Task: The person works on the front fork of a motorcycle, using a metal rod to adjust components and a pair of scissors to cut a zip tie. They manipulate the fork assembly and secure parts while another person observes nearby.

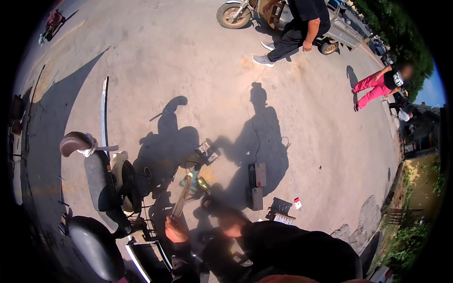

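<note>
**Brown strip [181, 198] gripped at roadside, beside a parked scooter [100, 184]**

Sunny concrete yard; I stood close by. The strip, long and flat, was out in front of the worker, right of the scooter, slanting up and away from the body. Left hand [176, 230]: fingers closed round its near end. Right hand [230, 225]: just to the right, in heavy shade; I could not fairly tell whether it gripped anything or hung loose.

Around the strip's far end: a shiny yellow-green object [203, 184] just to the right, and beyond it a boxy dark-and-pale item [206, 152] on the ground.

Further right, two dark rectangular blocks [257, 175] sat end to end, near a small red-and-white packet [297, 203].

To the left, the scooter showed dark seats and a brown backrest [74, 143] with pale cloth [89, 149] knotted at it. A long metal bar [104, 111] lay past it.

Well apart, at the top: a person in dark clothes [309, 21] beside a cargo tricycle [347, 33]. Right of them, a person in pink trousers [374, 87] stood on the concrete.
</note>
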A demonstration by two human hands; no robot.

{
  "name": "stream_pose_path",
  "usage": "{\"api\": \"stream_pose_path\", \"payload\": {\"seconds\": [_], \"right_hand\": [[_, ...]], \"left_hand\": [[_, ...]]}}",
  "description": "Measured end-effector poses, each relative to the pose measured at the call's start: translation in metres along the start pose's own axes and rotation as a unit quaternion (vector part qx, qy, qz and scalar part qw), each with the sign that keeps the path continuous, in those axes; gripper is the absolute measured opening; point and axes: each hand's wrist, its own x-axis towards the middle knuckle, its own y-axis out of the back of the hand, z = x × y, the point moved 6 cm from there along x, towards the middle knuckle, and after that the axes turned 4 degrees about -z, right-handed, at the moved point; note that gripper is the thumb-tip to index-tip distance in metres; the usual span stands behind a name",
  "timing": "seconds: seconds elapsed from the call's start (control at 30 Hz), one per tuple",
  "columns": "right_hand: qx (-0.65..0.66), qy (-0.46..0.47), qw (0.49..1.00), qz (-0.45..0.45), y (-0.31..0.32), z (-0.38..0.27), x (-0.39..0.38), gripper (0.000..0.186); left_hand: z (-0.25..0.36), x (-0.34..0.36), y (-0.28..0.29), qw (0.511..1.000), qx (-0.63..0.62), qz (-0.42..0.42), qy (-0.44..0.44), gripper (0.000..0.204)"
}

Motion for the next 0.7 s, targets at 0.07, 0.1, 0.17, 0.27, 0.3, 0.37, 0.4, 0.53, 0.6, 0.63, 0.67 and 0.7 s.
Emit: {"api": "stream_pose_path", "payload": {"seconds": [0.07,0.1,0.17,0.27,0.3,0.37,0.4,0.53,0.6,0.63,0.67,0.7], "right_hand": [[0.555,0.084,0.824,0.073,-0.002,0.015,-0.017,0.015],[0.835,0.192,0.506,0.099,-0.034,0.01,-0.023,0.015],[0.948,0.264,-0.175,0.021,-0.154,-0.026,-0.032,0.017],[0.774,0.361,-0.519,-0.022,-0.203,-0.06,-0.053,0.033],[0.758,0.393,-0.521,0.013,-0.193,-0.071,-0.053,0.035],[0.744,0.38,-0.549,-0.022,-0.211,-0.103,-0.052,0.04],[0.746,0.354,-0.56,-0.075,-0.229,-0.14,-0.048,0.043],[0.766,0.25,-0.502,-0.315,-0.251,-0.25,-0.069,0.036],[0.749,0.27,-0.51,-0.327,-0.228,-0.266,-0.101,0.038],[0.735,0.265,-0.519,-0.346,-0.199,-0.279,-0.109,0.041],[0.756,0.303,-0.505,-0.286,-0.177,-0.277,-0.115,0.045],[0.768,0.293,-0.49,-0.292,-0.19,-0.285,-0.121,0.047]], "left_hand": [[0.027,-0.026,0.029,0.999,0.026,-0.005,-0.031,0.029],[0.049,-0.038,0.046,0.999,0.037,-0.026,-0.026,0.029],[0.077,-0.062,0.074,0.995,0.053,-0.071,-0.044,0.029],[0.101,-0.089,0.103,0.986,0.07,-0.129,-0.073,0.028],[0.107,-0.098,0.114,0.986,0.075,-0.143,-0.048,0.028],[0.118,-0.107,0.137,0.981,0.094,-0.166,-0.045,0.027],[0.115,-0.109,0.143,0.98,0.098,-0.17,-0.039,0.027],[0.147,-0.112,0.183,0.982,0.039,-0.15,-0.11,0.03],[0.181,-0.112,0.222,0.972,0.044,-0.152,-0.171,0.027],[0.186,-0.117,0.236,0.975,0.042,-0.148,-0.161,0.025],[0.192,-0.116,0.242,0.979,0.031,-0.134,-0.149,0.024],[0.188,-0.12,0.246,0.983,0.029,-0.115,-0.141,0.024]]}}
